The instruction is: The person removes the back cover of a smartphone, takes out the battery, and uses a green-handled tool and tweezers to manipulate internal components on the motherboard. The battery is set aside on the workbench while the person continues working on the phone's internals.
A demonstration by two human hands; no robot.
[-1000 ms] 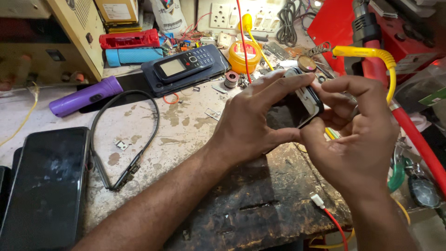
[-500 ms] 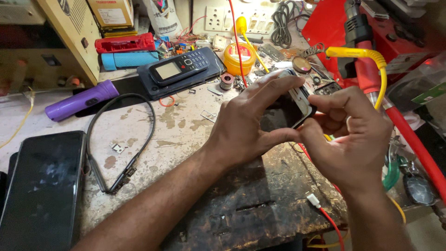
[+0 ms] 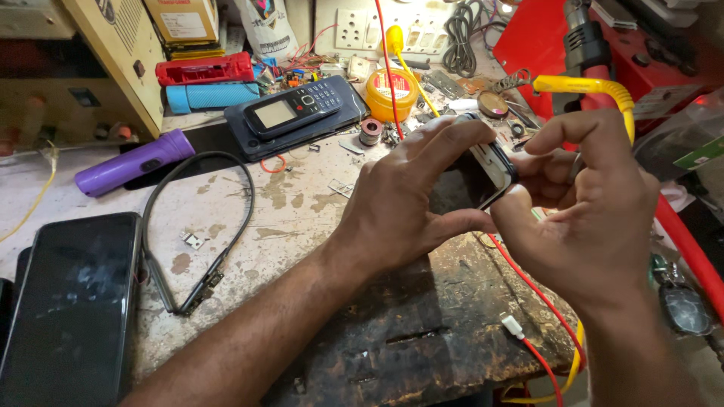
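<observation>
Both hands hold a small dark phone [image 3: 471,181] with a silver rim above a worn workbench [image 3: 302,211]. My left hand [image 3: 407,200] wraps it from the left, fingers over its top edge and thumb under it. My right hand [image 3: 584,203] grips its right end, with the index finger arched above. A red wire [image 3: 528,290] runs down from under the phone to a small white plug [image 3: 512,326].
A keypad phone [image 3: 296,108] lies on a dark slab phone at the back. Left of it are a purple torch [image 3: 132,162], a black neckband cable [image 3: 200,241] and a large black smartphone [image 3: 72,301]. A yellow tin [image 3: 392,92] and a yellow cable [image 3: 596,87] sit behind.
The hands and phone have kept the same grip with only slight shifts. The view has tilted a little, so the bench items sit lower in frame.
</observation>
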